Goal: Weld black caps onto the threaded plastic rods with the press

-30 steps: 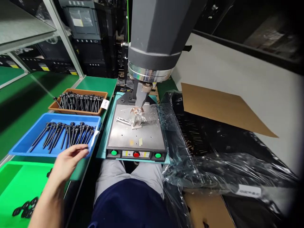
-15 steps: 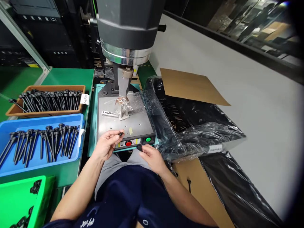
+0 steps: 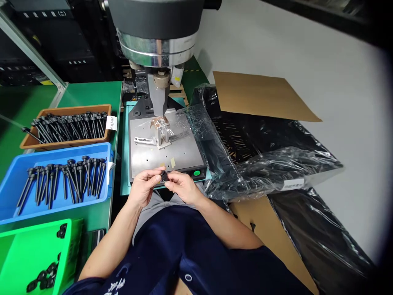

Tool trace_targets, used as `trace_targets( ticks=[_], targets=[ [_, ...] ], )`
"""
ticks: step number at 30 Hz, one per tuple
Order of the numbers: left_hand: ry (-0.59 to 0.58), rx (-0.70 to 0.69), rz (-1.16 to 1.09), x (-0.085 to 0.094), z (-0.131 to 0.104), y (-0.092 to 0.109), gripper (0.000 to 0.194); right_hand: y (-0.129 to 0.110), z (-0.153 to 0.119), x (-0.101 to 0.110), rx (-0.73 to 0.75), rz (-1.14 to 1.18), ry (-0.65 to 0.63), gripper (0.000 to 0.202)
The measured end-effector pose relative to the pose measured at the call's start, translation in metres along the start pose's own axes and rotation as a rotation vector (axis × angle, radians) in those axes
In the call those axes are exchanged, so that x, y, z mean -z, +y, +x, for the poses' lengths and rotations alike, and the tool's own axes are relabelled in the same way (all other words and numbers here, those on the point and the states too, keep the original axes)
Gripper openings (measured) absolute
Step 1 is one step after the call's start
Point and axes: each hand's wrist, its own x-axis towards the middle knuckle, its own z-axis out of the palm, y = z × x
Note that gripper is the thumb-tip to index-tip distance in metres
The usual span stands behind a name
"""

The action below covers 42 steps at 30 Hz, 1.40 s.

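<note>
My left hand [image 3: 143, 187] and my right hand [image 3: 185, 188] meet just in front of the machine's base plate. Between their fingertips are small black parts [image 3: 164, 176], pressed together or touching; fingers cover much of them, so their exact shape is hidden. Both hands are closed in a pinch. Beyond them a metal fixture [image 3: 163, 141] stands on the grey base plate [image 3: 141, 157], partly wrapped in clear film. The machine's horn [image 3: 159, 100] points down right over that fixture.
On the left stand an orange bin [image 3: 69, 143] and a blue bin [image 3: 63, 207], both with long black knob-headed bolts. A green bin [image 3: 27, 250] contains small black pieces. To the right lie a plastic-lined box [image 3: 260, 174] and a cardboard sheet [image 3: 264, 96]. A green button [image 3: 197, 173] sits on the base's front.
My hands were apart, each with a small black piece. The right hand has moved left and up to the left one, bringing the pieces together. The view has shifted slightly.
</note>
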Motion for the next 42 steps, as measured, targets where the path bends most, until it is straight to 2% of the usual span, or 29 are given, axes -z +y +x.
trace_targets(
  ticks=[3,7,13,18,23,25,27,29,31,34,37,42],
  targets=[
    [-0.008,0.003,-0.001,-0.004,0.004,-0.002,0.027,0.005,0.000,0.002,-0.010,0.028,0.064,0.020],
    [0.017,-0.026,0.004,-0.008,0.010,-0.007,0.026,0.010,-0.002,0.000,0.096,-0.206,0.253,0.014],
    [0.002,-0.094,0.088,-0.012,0.012,-0.010,0.023,0.010,0.000,0.000,0.125,-0.240,0.301,0.015],
    [-0.044,-0.221,0.308,-0.008,0.014,-0.014,0.027,0.018,0.004,0.003,0.067,-0.016,0.284,0.010],
    [-0.058,-0.434,0.509,-0.007,0.019,-0.019,0.022,0.020,0.013,0.007,-0.146,0.595,0.031,0.040],
    [-0.074,-0.485,0.568,-0.007,0.022,-0.019,0.020,0.020,0.018,0.008,-0.192,0.688,-0.006,0.042],
    [-0.071,-0.502,0.606,-0.004,0.027,-0.017,0.022,0.022,0.025,0.010,-0.202,0.697,0.024,0.038],
    [-0.009,-0.514,0.579,0.002,0.037,-0.012,0.025,0.026,0.033,0.013,-0.223,0.709,0.095,0.036],
    [0.120,-0.510,0.490,0.011,0.053,-0.004,0.027,0.032,0.044,0.019,-0.241,0.724,0.170,0.038],
    [0.258,-0.385,0.281,0.024,0.082,0.010,0.031,0.039,0.065,0.027,-0.234,0.724,0.240,0.040],
    [0.244,-0.255,0.068,0.028,0.108,0.023,0.035,0.042,0.090,0.031,-0.238,0.697,0.273,0.040],
    [0.110,-0.184,-0.070,0.020,0.127,0.034,0.036,0.044,0.124,0.029,-0.212,0.692,0.306,0.044]
  ],
)
